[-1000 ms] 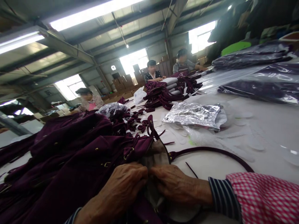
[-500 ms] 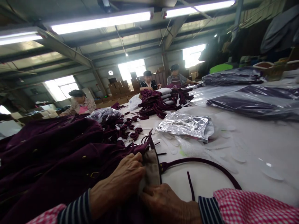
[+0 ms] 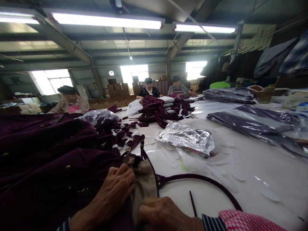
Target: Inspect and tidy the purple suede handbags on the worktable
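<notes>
A dark purple handbag lies before me, its beige lining (image 3: 144,179) showing at the mouth. My left hand (image 3: 115,189) is closed on the bag's near-left edge, fingers curled over the fabric. Lower down, my right hand (image 3: 163,211) is also closed, gripping the bag by the lining side; its fingertips are partly hidden and slightly blurred. From the bag's right edge a purple handle (image 3: 204,177) arches out over the white table. A short purple strap end (image 3: 192,203) lies inside that arch. More purple bags (image 3: 48,141) are heaped at the left.
A silver plastic packet (image 3: 186,136) lies beyond the handle. Rolled straps (image 3: 125,133) and a pile of purple bags with handles (image 3: 161,109) are farther back. Plastic-wrapped purple goods (image 3: 250,118) rest at the right. Three people sit across the white table (image 3: 240,192).
My left hand has shifted left, away from my right hand, and more of the beige lining shows between them. The camera view has levelled out. Both hands keep their hold.
</notes>
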The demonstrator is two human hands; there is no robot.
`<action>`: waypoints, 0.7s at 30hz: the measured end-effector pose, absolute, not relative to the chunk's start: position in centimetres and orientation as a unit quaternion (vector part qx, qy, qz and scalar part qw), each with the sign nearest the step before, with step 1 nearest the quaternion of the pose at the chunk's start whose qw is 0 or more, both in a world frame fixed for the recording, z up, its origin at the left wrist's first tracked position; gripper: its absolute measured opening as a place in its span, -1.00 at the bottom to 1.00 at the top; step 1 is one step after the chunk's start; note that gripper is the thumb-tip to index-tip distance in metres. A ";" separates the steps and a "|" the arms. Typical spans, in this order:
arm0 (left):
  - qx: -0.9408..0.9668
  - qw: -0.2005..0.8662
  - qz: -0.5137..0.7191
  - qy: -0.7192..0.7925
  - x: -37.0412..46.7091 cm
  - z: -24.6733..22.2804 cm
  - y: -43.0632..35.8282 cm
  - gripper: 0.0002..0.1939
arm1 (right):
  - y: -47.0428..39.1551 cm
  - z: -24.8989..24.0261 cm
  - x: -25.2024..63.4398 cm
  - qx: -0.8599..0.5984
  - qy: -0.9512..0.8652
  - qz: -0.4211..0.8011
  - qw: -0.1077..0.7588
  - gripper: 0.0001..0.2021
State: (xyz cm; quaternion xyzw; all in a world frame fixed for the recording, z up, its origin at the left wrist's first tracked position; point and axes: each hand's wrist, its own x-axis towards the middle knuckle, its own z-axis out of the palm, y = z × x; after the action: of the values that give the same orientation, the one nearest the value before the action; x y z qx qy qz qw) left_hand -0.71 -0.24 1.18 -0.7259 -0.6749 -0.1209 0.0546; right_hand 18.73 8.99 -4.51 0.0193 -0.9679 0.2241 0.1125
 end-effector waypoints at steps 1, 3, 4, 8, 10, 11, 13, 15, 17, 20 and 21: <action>-0.721 0.045 -0.105 -0.684 -0.6 0.9 -0.5 -0.79 | 9.4 -3.6 19.2 0.007 -0.964 0.234 0.123 -0.91; -0.705 0.023 -0.091 -0.703 -0.3 0.4 -0.6 -0.80 | 10.3 -1.2 20.2 -0.045 -0.954 0.255 0.152 -0.94; -0.696 0.012 -0.096 -0.711 -0.2 0.3 -0.7 -0.82 | 10.9 0.1 20.6 -0.075 -0.946 0.267 0.166 -0.93; -0.660 -0.014 -0.153 -0.736 -0.2 -0.4 -1.0 -0.84 | 14.7 3.8 20.3 -0.152 -0.936 0.251 0.196 -0.87; -0.644 0.004 -0.187 -0.742 -0.2 -1.3 -1.0 -0.86 | 17.3 4.4 18.4 -0.166 -0.948 0.198 0.187 -0.86; -0.642 0.020 -0.200 -0.739 -0.2 -1.9 -0.9 -0.88 | 18.6 4.4 17.0 -0.177 -0.953 0.172 0.177 -0.84; -0.643 0.065 -0.215 -0.733 -0.5 -3.5 -0.4 -0.91 | 21.0 4.3 13.5 -0.200 -0.957 0.141 0.156 -0.81; -0.653 0.113 -0.210 -0.719 -1.0 -5.1 0.3 -0.91 | 22.9 3.9 9.4 -0.214 -0.955 0.140 0.147 -0.79; -0.667 0.156 -0.186 -0.704 -1.6 -6.2 0.9 -0.83 | 24.2 3.4 5.1 -0.216 -0.952 0.158 0.152 -0.79; -0.696 0.209 -0.144 -0.671 -2.3 -6.8 1.4 -0.83 | 24.8 2.0 -0.6 -0.208 -0.948 0.194 0.144 -0.82; -0.700 0.229 -0.136 -0.663 -2.4 -6.9 1.5 -0.85 | 24.7 1.4 -2.2 -0.206 -0.947 0.203 0.140 -0.80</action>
State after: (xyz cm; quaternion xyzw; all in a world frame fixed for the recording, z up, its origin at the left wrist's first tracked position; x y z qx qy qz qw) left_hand -2.38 1.48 -6.88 -0.6997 -0.6629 -0.1364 0.2288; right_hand -2.17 24.74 1.45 -0.2059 -0.9469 0.2033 0.1402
